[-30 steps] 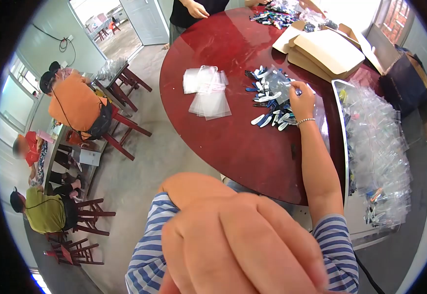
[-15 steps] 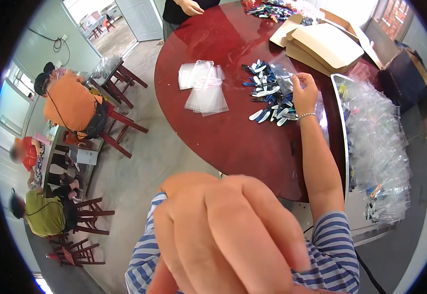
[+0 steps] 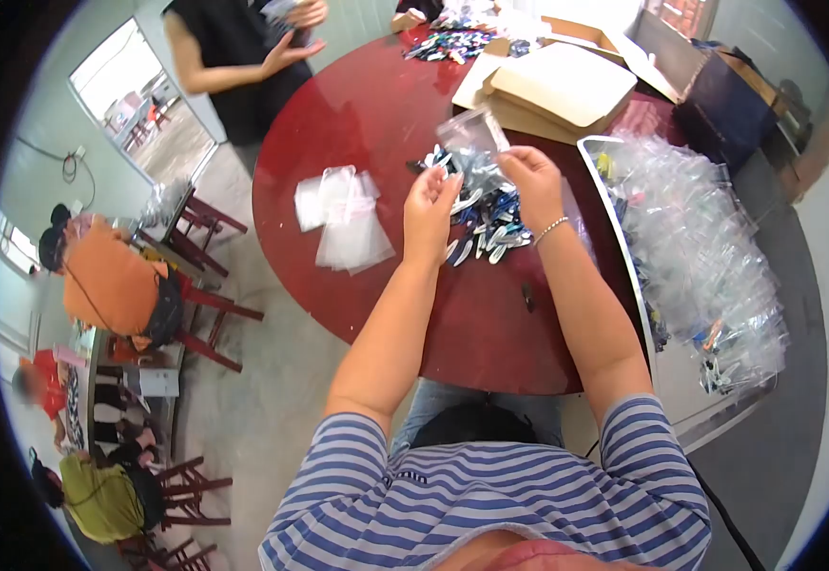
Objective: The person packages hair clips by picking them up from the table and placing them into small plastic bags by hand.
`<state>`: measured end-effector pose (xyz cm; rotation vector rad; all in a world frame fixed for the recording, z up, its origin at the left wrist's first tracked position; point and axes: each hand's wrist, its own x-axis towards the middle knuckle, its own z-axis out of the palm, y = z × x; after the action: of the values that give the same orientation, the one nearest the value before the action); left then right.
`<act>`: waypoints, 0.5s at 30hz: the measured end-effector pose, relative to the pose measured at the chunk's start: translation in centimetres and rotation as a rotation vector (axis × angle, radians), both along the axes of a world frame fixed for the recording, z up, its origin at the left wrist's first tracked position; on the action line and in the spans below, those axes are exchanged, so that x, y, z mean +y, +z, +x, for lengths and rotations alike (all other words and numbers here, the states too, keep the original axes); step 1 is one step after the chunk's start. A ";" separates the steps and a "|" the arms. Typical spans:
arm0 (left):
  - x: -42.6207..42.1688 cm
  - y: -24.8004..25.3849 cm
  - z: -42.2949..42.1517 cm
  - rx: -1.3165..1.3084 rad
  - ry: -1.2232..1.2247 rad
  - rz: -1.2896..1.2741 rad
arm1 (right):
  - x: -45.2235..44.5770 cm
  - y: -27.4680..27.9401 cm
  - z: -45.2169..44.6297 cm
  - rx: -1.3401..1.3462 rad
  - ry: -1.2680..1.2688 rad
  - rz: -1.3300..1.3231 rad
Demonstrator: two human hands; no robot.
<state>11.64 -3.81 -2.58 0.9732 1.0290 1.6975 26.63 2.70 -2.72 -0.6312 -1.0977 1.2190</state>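
My right hand, with a beaded bracelet at the wrist, pinches the edge of a clear plastic bag. The bag hangs over a pile of snap hair clips in blue, white and black on the red table. At the pile's left side, my left hand has its thumb and fingers pinched around a small white piece that looks like a hair clip. Left of that hand lies a spread stack of flat clear bags.
A tray heaped with filled clear bags stands at my right. Behind the pile lies an open cardboard box, with more clips farther back. A co-worker stands across the red table; others sit at left.
My left hand has gone from close before the camera to the clip pile. My right hand still holds the bag. The view has shifted, showing more of the standing co-worker.
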 end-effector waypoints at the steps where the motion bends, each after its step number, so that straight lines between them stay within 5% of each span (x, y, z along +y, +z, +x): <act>1: 0.1 0.0 0.0 0.003 -0.013 0.008 | -0.3 0.2 -0.1 -0.016 0.053 -0.045; 3: -0.1 -0.2 -0.3 -0.097 -0.162 -0.011 | -0.5 -0.2 -0.5 0.032 0.169 -0.103; 7: 0.4 -1.5 -1.7 -0.103 -0.068 0.007 | -1.1 -0.1 -1.1 -0.055 0.339 -0.151; 11: 0.0 -1.6 -2.5 -0.082 0.014 -0.022 | -1.8 0.3 -2.1 -0.171 0.094 0.005; 13: -0.5 -1.1 -2.2 -0.123 0.022 -0.016 | -2.8 2.3 -1.9 -0.480 -0.286 0.304; 15: -0.6 -1.3 -2.0 -0.011 0.039 0.034 | -3.3 3.3 -1.8 -0.511 -0.357 0.442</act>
<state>9.67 -4.43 -3.93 0.9698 1.0211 1.7552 24.83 -0.63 0.62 -0.7708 -1.5427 0.4862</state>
